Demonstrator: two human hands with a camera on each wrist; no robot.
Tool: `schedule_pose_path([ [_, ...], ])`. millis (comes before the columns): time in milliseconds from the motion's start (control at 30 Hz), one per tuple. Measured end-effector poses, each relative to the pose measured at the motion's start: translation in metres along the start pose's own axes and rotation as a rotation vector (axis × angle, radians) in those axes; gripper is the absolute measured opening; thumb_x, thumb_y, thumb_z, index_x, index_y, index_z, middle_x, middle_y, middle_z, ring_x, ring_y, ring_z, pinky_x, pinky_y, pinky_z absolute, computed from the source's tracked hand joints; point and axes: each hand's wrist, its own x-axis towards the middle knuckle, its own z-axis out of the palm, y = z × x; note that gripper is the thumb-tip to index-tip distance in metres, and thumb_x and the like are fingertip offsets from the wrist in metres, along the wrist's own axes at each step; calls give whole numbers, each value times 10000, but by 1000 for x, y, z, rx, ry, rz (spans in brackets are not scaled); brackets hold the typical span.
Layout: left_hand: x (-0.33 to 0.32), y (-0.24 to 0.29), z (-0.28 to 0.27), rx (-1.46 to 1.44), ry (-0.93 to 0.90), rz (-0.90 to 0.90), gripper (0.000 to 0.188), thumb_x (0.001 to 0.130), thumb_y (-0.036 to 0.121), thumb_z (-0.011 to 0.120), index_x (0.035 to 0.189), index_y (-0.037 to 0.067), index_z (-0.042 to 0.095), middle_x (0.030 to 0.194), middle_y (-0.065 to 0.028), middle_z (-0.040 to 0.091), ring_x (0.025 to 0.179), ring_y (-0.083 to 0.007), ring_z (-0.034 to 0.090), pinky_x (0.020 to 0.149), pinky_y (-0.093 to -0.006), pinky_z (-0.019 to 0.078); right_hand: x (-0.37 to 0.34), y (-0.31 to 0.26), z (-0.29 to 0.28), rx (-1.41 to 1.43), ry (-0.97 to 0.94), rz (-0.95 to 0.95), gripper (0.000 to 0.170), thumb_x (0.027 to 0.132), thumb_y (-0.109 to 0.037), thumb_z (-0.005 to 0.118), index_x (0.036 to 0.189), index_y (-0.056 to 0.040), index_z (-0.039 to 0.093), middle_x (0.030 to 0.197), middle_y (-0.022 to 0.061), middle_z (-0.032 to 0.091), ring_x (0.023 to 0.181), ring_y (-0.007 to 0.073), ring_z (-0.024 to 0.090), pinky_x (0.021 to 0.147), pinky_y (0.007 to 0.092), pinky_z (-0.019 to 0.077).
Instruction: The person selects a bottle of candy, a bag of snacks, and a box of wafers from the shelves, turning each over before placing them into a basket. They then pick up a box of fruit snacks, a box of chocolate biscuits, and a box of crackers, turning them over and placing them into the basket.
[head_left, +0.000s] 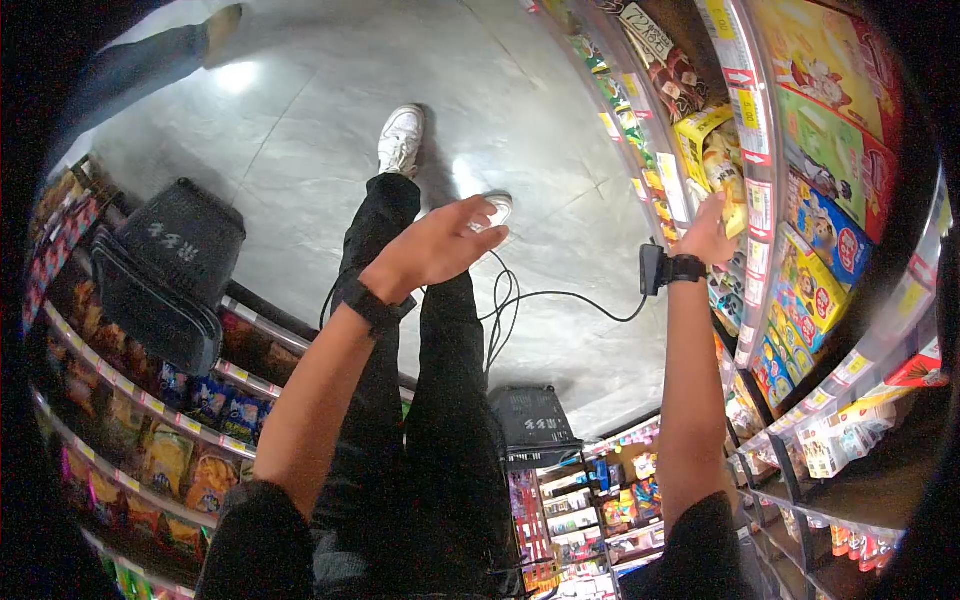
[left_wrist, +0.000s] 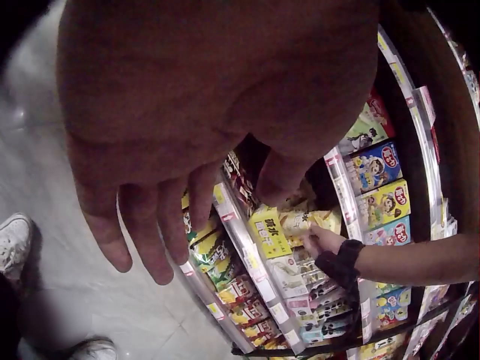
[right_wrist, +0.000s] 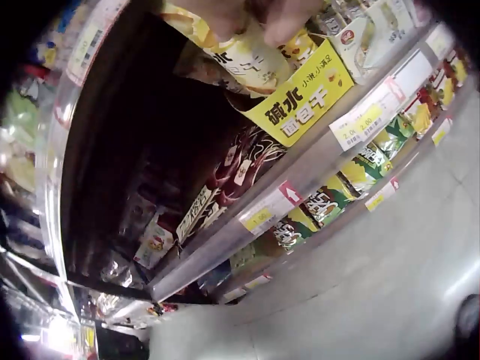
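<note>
My right hand (head_left: pixel 708 232) reaches into the shelf and holds a yellow and cream snack packet (head_left: pixel 724 165) at the yellow display box (head_left: pixel 697 140). Seen from the right wrist, fingers (right_wrist: pixel 281 16) pinch the packet (right_wrist: pixel 251 64) just above the box (right_wrist: pixel 311 94) with black lettering. In the left wrist view the packet (left_wrist: pixel 311 219) lies across the box (left_wrist: pixel 268 234), with the right hand (left_wrist: pixel 324 244) on it. My left hand (head_left: pixel 440 243) hangs in the air over the floor, fingers relaxed and holding nothing; its palm (left_wrist: pixel 202 97) fills the top of the left wrist view.
Shelves with price strips (head_left: pixel 757 190) curve along the right, stocked with boxed snacks (head_left: pixel 822 235). Black baskets (head_left: pixel 170 270) stand at the left and at the bottom centre (head_left: pixel 532 418). A black cable (head_left: pixel 570 293) hangs between the wrists. Another person's leg (head_left: pixel 140 80) is at upper left.
</note>
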Motion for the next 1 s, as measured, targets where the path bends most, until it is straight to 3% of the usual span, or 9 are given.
schedule_pose_path([
  [133,5,-14,-1,90,-18,75,553,991,456,556,1285,-13,566,1185,-235,669,1081,-363,662,939,-399,507,35,13,-16,-397,-252,54,473,921,-150,713,1319,44,545,1221,165,659,1013,235,697,862,341,595],
  [167,5,-17,2,93,10,72,553,990,450,556,1297,-10,560,1205,-249,660,1095,-380,657,942,-416,510,55,44,-21,-85,-358,73,531,960,-256,637,1372,43,484,1323,200,594,1144,338,642,966,436,555],
  [200,5,-22,4,29,8,57,567,984,456,564,1314,-5,552,1225,-250,653,1123,-385,649,957,-427,510,102,79,-45,503,-585,511,696,967,-422,526,1487,4,347,1493,229,426,1356,416,455,1137,519,391],
  [267,-2,-23,5,100,36,16,584,964,473,582,1323,14,550,1220,-224,664,1134,-367,648,964,-437,509,44,-18,-2,372,-381,682,780,985,-475,344,1570,15,182,1592,211,276,1502,370,233,1258,510,140],
  [400,-15,-28,15,137,155,53,548,938,457,589,1267,20,589,1173,-222,682,1114,-386,648,969,-424,495,118,68,-32,471,-607,663,634,1002,-282,398,1565,-39,235,1612,175,268,1469,370,307,1229,460,272],
  [533,-34,-34,15,90,154,91,534,959,443,575,1270,10,576,1184,-228,681,1123,-393,648,949,-442,509,89,46,-13,-149,-565,529,490,1021,-209,463,1484,-69,378,1489,107,442,1354,346,478,1083,427,463],
  [600,-44,-34,17,96,160,42,417,992,342,611,1204,-17,603,1062,-184,705,944,-281,709,815,-367,552,81,44,-5,-4,-536,594,451,1017,-198,518,1434,-55,420,1414,111,495,1328,347,503,1077,487,469],
  [733,-74,-49,25,101,236,75,363,1037,286,559,1258,-1,585,1117,-108,674,1050,-181,628,921,-310,505,45,45,-29,3,-720,612,413,987,-288,615,1321,-62,530,1309,144,635,1163,290,641,950,416,524],
  [1000,-115,-100,85,29,159,7,391,1032,319,558,1252,-1,600,1164,-107,684,1054,-181,648,920,-326,478,-164,194,-290,238,-604,837,446,940,-253,640,1311,-19,562,1220,136,681,1063,270,686,889,407,550],
])
